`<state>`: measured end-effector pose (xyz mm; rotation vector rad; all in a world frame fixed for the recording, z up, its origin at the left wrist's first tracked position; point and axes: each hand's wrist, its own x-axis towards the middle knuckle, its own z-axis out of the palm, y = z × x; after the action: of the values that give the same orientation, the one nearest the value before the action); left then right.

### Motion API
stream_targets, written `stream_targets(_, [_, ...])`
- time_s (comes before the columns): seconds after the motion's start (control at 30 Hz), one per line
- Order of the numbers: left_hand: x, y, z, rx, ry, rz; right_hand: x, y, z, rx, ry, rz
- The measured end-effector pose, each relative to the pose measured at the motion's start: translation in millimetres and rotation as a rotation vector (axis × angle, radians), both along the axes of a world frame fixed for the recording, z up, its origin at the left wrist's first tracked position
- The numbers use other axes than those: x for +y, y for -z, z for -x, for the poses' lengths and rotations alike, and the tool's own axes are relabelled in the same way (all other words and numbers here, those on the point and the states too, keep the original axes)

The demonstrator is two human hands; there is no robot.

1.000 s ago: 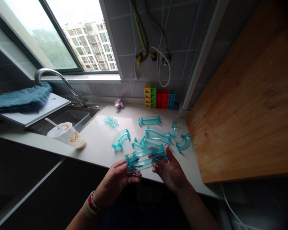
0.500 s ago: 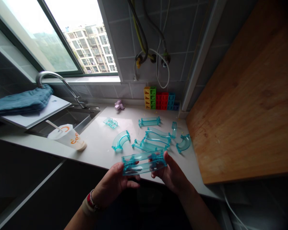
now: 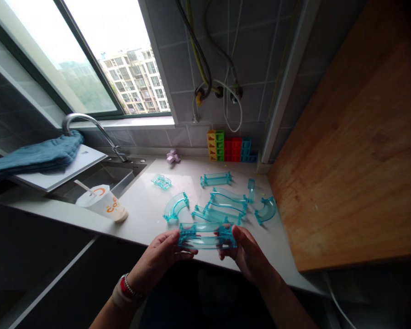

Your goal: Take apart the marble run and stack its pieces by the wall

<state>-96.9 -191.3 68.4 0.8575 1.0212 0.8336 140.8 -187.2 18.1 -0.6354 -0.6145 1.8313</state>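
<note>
Both hands grip a clear teal plastic track piece (image 3: 207,242), held level above the counter's front edge. My left hand (image 3: 160,251) closes on its left end, thumb on top and fingers beneath. At the opposite end, my right hand (image 3: 248,251) has its thumb pressed against the piece and fingers behind it, visible through the plastic. Just beyond lie several more teal pieces: a curved track (image 3: 176,206), a straight track (image 3: 215,178), a wavy track (image 3: 228,198), a small curved track (image 3: 265,210) and a short upright-looking piece (image 3: 251,189).
A drink cup with a straw (image 3: 104,202) stands by the sink (image 3: 123,180) on the left. Colored blocks (image 3: 229,147) line the back wall beside a lilac block cluster (image 3: 173,156). A wooden panel (image 3: 356,151) borders the counter's right side.
The held track piece has turned from slightly tilted to level. My left fingers have drawn in closer under it. The whole view has shifted slightly.
</note>
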Motion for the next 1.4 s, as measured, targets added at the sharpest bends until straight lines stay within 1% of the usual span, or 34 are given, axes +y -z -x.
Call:
stream_targets(0.03, [7.0,-2.2,5.5,0.107,-0.028,-0.050,0.8,-0.1,0.7,-0.002,0.052,-0.004])
stream_targets(0.1, [25.4,-5.3,20.0,0.382,-0.095,-0.235,3.1,-0.4,1.4,0.008,0.160,0.013])
stream_targets(0.17, [49.5,-5.3,37.3,0.733,-0.166,-0.476,5.8,-0.9,0.9,0.022,0.232,0.055])
stream_targets(0.2, [63.3,-3.6,45.8,0.912,-0.173,-0.550,7.0,-1.1,0.6,0.027,0.254,0.077])
stream_targets(0.23, [77.6,-0.9,53.5,1.061,-0.143,-0.577,8.0,-1.3,0.4,0.029,0.273,0.096])
stream_targets(0.27, [92.0,2.9,60.1,1.163,-0.110,-0.566,8.7,-1.3,0.6,0.029,0.287,0.107])
stream_targets(0.33, [118.6,12.9,68.9,1.230,-0.022,-0.434,9.1,-0.9,2.2,0.008,0.298,0.110])
stream_targets(0.4, [139.3,24.1,72.5,1.208,0.026,-0.335,8.6,0.3,5.6,-0.050,0.306,0.088])
stream_targets(0.5, [156.3,38.9,73.6,1.158,0.034,-0.275,7.6,4.3,12.5,-0.160,0.311,0.006])
stream_targets(0.63, [161.7,49.6,77.7,1.063,0.014,-0.201,6.4,12.1,20.5,-0.292,0.292,-0.100])
stream_targets(0.77, [164.2,54.0,84.9,0.936,0.002,-0.152,4.1,20.3,25.0,-0.378,0.329,-0.101])
stream_targets(0.87, [164.5,58.3,88.8,0.824,-0.028,-0.177,2.9,27.8,26.1,-0.423,0.377,-0.103])
stream_targets(0.93, [162.1,62.6,90.6,0.740,-0.091,-0.218,2.7,33.8,25.5,-0.436,0.396,-0.111])
stream_targets(1.03, [154.6,69.4,92.1,0.601,-0.270,-0.278,2.1,41.9,23.8,-0.457,0.429,-0.143])
stream_targets(1.1, [147.8,72.9,90.7,0.482,-0.401,-0.299,1.7,44.1,24.2,-0.496,0.434,-0.169])
stream_targets(1.17, [140.5,75.0,85.4,0.334,-0.490,-0.295,2.8,42.4,27.8,-0.554,0.435,-0.189])
stream_targets(1.2, [136.7,75.3,81.0,0.258,-0.511,-0.284,4.5,40.1,31.1,-0.584,0.434,-0.203])
stream_targets(1.27, [128.2,74.9,69.2,0.119,-0.507,-0.250,10.2,33.0,40.4,-0.640,0.432,-0.261])
stream_targets(1.33, [118.3,72.9,55.3,-0.036,-0.469,-0.177,18.0,24.1,52.4,-0.702,0.409,-0.367])
stream_targets(1.4, [107.3,69.5,41.8,-0.222,-0.442,-0.067,25.3,14.9,65.4,-0.789,0.402,-0.501])
